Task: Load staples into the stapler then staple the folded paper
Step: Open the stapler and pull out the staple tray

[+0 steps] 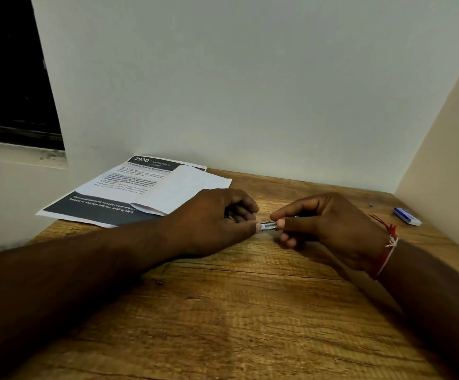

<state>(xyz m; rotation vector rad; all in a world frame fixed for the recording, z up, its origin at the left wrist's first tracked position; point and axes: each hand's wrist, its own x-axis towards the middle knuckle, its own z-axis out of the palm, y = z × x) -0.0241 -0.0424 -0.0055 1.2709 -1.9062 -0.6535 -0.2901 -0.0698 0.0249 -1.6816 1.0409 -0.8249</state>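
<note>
Staple strip [268, 225] between left hand [217, 218] and right hand [329, 226]

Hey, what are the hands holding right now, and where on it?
A small silvery strip, likely staples: the left hand pinches its left end, the right hand its right end.

Left hand [211, 215] and right hand [329, 226], fingers curled, both pinch one metal piece [268, 225].

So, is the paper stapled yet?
Not yet. Done: the paper lies folded, and the small blue box is out. In hand: the left hand and right hand hold a small silver piece between them; stapler or staples, I cannot tell. Left: finish loading, then staple the paper.
</note>
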